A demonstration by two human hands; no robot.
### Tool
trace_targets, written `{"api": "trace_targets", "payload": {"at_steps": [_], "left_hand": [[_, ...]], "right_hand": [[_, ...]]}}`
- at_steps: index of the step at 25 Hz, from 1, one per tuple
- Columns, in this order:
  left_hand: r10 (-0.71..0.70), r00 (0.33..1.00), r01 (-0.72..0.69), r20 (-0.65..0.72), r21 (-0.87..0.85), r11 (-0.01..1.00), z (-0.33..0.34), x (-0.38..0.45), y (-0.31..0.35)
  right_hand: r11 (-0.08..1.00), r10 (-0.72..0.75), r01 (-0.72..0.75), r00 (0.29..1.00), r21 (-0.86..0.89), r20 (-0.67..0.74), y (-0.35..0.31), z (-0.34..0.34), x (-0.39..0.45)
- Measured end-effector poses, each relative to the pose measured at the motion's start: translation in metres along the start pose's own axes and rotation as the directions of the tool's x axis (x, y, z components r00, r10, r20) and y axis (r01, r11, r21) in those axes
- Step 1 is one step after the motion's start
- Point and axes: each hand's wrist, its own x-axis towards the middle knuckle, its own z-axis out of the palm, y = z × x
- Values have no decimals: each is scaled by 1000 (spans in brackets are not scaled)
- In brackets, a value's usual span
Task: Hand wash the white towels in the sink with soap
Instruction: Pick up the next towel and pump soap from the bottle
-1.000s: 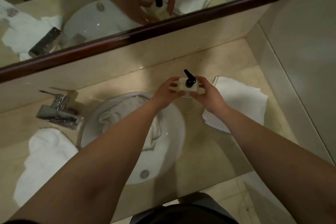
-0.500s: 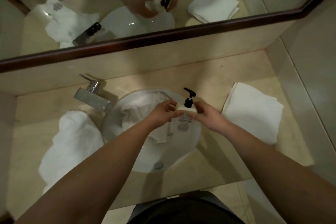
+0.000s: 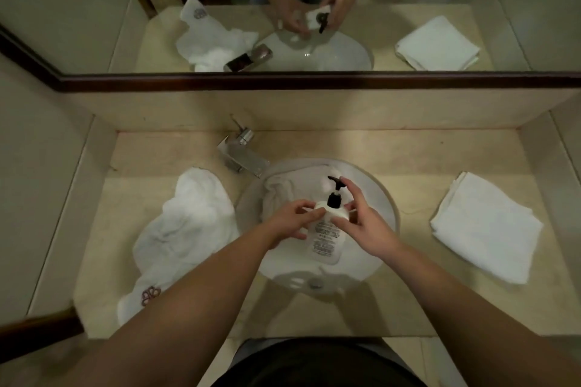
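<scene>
Both hands hold white soap bottle (image 3: 327, 237) over sink (image 3: 388, 198): left hand (image 3: 290, 223) grips its shoulder, right hand (image 3: 366, 223) grips other side, index finger at black pump (image 3: 334, 195), towel (image 3: 292, 188) bunched in basin.

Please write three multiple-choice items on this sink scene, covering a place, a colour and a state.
1. Where does the folded towel lie?
A. in the basin
B. on the counter right of the sink
C. over the tap

2. What colour is the soap bottle pump?
A. black
B. white
C. silver

3. How is the bottle held?
A. left hand only
B. both hands
C. standing untouched

Answers: 1 B, it lies flat beside the basin; 2 A, the pump is dark above the white body; 3 B, the left hand and right hand both grip it.
</scene>
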Motion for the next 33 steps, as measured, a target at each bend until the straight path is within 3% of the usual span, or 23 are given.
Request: {"api": "trace_targets", "payload": {"at_steps": [6,23,29,33], "left_hand": [[-19,999,26,46,-161,987,-11,-2,-3],[13,1000,-11,14,-162,987,-10,7,5],[121,992,-117,31,-101,988,-6,13,23],[184,983,-183,23,-54,982,15,26,41]], "right_hand": [[1000,-28,28,1000,11,13,-12,5,5],[998,-45,45,999,35,-25,-16,-3,15],[973,129,-93,978,211,-164,2,-9,16],[976,141,-109,976,189,-164,15,-38,15]]}}
